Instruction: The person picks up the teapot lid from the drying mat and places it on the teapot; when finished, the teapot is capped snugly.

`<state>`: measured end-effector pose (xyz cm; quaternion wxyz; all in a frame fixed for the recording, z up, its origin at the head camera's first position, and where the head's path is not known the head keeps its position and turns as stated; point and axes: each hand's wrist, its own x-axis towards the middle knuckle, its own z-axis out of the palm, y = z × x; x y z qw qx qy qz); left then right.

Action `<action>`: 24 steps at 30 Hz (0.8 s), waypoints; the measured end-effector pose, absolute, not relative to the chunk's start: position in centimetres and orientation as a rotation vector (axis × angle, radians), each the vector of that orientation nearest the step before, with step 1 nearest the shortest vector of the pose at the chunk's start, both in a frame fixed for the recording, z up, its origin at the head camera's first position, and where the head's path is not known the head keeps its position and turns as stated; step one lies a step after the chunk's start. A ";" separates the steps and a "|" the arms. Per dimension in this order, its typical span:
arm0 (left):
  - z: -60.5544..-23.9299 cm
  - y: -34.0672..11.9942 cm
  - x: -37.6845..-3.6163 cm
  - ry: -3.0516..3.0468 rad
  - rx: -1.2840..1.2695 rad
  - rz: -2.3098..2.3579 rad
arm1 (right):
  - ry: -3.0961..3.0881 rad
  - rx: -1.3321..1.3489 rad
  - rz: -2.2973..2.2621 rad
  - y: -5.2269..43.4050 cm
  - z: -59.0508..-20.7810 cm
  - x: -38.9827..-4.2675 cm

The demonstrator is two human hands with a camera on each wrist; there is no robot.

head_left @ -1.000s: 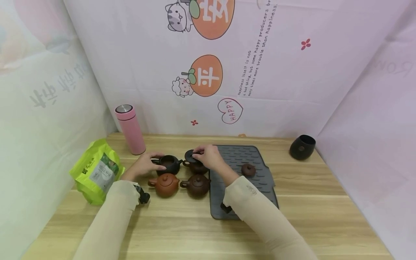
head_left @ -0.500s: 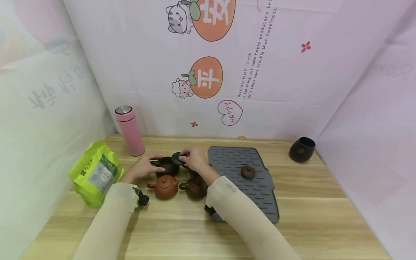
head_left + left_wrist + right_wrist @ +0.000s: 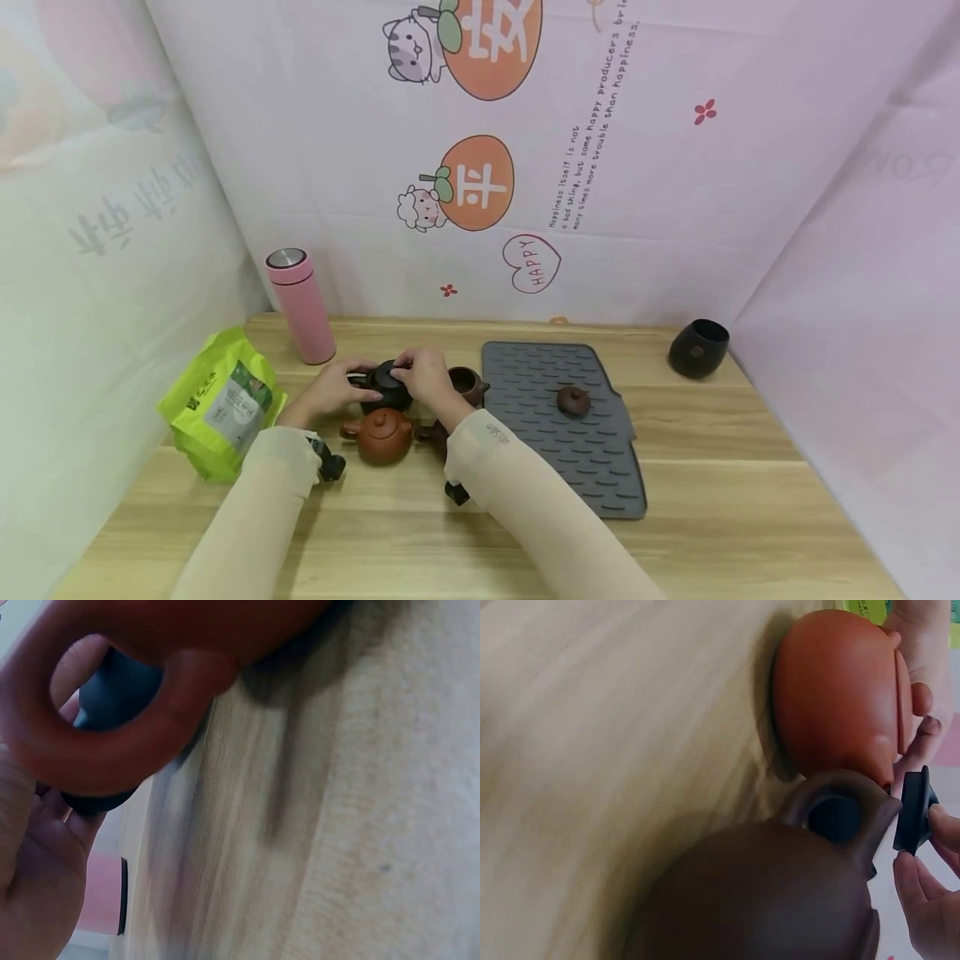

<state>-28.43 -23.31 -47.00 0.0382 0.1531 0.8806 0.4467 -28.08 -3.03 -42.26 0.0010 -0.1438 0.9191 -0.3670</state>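
At the black teapot, my left hand grips the handle side, fingers behind and thumb in front. My right hand pinches a black lid by its knob, over the teapot's mouth in the head view. Whether lid and rim touch is hard to tell. In front stands a lidded reddish-brown teapot; its handle fills much of the left wrist view. Beside it a dark brown teapot is partly covered by my right arm. Behind that, another brown teapot stands without a lid.
A grey ridged mat lies to the right, bearing a brown lid. A black cup stands at the back right. On the left are a pink thermos and a green bag. Fabric walls enclose the wooden table.
My right hand has carried the black lid leftward, from above the open brown teapot to over the black teapot. That brown teapot's mouth has come into view. My left hand has stayed put.
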 end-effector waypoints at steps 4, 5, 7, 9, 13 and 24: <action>-47.0 -23.4 -28.3 2.698 0.472 1.365 | 2.885 -0.415 -1.158 -3.5 -42.6 -27.9; -46.9 -23.4 -28.3 2.695 0.469 1.368 | 2.884 -0.412 -1.153 -3.6 -42.6 -27.9; -46.8 -23.3 -28.2 2.692 0.465 1.375 | 2.890 -0.412 -1.141 -3.7 -42.7 -27.9; -46.8 -23.3 -28.2 2.691 0.458 1.379 | 2.897 -0.414 -1.136 -3.8 -42.8 -28.0; -47.0 -23.3 -28.3 2.694 0.454 1.387 | 2.909 -0.425 -1.145 -4.0 -43.0 -28.0; -46.9 -23.3 -28.1 2.694 0.459 1.404 | 2.930 -0.436 -1.143 -4.7 -43.3 -28.2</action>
